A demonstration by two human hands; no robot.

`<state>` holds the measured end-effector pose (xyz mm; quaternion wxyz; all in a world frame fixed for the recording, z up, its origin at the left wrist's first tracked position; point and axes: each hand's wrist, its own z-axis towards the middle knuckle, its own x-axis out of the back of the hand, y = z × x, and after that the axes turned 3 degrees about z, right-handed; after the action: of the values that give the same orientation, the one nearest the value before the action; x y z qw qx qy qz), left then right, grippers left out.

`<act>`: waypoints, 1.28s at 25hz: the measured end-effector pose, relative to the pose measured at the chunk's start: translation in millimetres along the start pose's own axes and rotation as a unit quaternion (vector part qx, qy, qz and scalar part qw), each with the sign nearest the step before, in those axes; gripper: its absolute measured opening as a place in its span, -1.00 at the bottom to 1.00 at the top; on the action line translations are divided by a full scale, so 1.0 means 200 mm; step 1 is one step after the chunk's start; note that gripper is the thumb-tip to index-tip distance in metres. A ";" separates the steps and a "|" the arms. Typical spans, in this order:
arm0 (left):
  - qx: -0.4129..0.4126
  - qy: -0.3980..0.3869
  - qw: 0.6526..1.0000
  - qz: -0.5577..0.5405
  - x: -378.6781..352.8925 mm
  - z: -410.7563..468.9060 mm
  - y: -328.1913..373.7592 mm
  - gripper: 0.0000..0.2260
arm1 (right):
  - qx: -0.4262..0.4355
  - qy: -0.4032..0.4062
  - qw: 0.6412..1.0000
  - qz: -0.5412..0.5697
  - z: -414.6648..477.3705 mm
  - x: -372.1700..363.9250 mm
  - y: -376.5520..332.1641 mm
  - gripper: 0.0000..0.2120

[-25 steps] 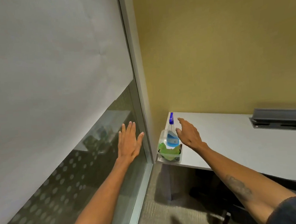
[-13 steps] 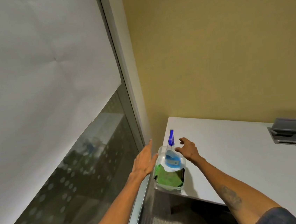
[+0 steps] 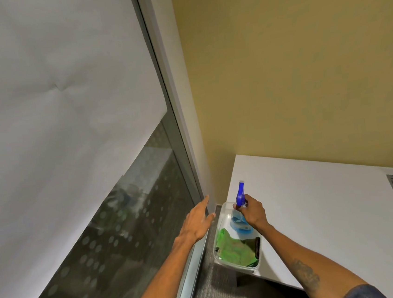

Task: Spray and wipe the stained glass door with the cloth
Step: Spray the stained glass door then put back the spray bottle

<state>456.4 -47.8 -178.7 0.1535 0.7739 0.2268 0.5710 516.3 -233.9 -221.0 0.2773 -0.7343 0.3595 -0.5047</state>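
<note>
Our right hand point(image 3: 252, 212) was wrapped around the neck of the spray bottle point(image 3: 240, 211), fingers closed on it just under the blue trigger head, the wrist bent down and the forearm running back toward the lower right with a dark tattoo showing on its inner side. The bottle stood upright in the far end of a clear plastic tub point(image 3: 226, 261) — pale blue liquid inside, a blue label whose writing we could not read. Beside it in the tub lay the green cloth point(image 3: 235, 246), crumpled, with something dark tucked along its right edge. The tub sat at the near left corner of the white table point(image 3: 331, 219). Our left hand point(image 3: 197, 222) was empty and spread flat, fingers apart, reaching forward close to the metal frame of the glass door point(image 3: 108, 243) — touching or not, we could not tell. The glass was dark, patterned with rows of pale dots and smeared with hazy streaks, its upper part covered by a white sheet point(image 3: 51, 91).
</note>
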 end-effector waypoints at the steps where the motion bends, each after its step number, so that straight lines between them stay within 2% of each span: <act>1: 0.000 0.001 1.000 0.000 0.00 -0.02 -0.01 -0.37 | 0.002 0.000 1.000 -0.003 -0.01 0.00 0.00 -0.66; 9: -0.014 0.027 1.000 -0.002 0.03 -0.36 -0.02 -0.38 | 0.091 0.023 0.996 0.002 -0.31 0.09 -0.16 -0.72; 13: -0.044 0.053 0.998 -0.005 0.03 -0.70 0.01 -0.36 | 0.147 0.060 0.987 0.018 -0.64 0.13 -0.27 -0.75; 17: -0.065 0.122 0.989 -0.043 0.00 -1.11 -0.02 -0.26 | 0.220 0.123 0.966 0.051 -1.09 0.11 -0.39 -0.75; 20: -0.061 0.188 0.973 -0.121 -0.02 -1.40 0.00 -0.10 | 0.280 0.158 0.944 0.071 -1.45 0.09 -0.52 -0.75; 24: -0.081 0.253 0.949 -0.168 0.02 -1.73 0.06 0.02 | 0.358 0.180 0.913 0.081 -1.89 0.08 -0.70 -0.72; 29: -0.096 0.330 0.897 -0.277 0.09 -2.18 0.13 0.24 | 0.440 0.143 0.882 0.095 -2.39 0.04 -0.87 -0.62; 31: -0.093 0.386 0.876 -0.273 0.10 -2.38 0.13 0.37 | 0.459 0.120 0.874 0.100 -2.59 0.03 -0.91 -0.59; 32: -0.097 0.414 0.865 -0.267 0.09 -2.48 0.13 0.38 | 0.468 0.109 0.871 0.102 -2.68 0.01 -0.91 -0.58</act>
<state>-6.9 -70.3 -1.9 0.2664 0.3573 0.4105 0.7955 58.0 -152.6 101.9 0.5974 -0.4187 0.1818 -0.6593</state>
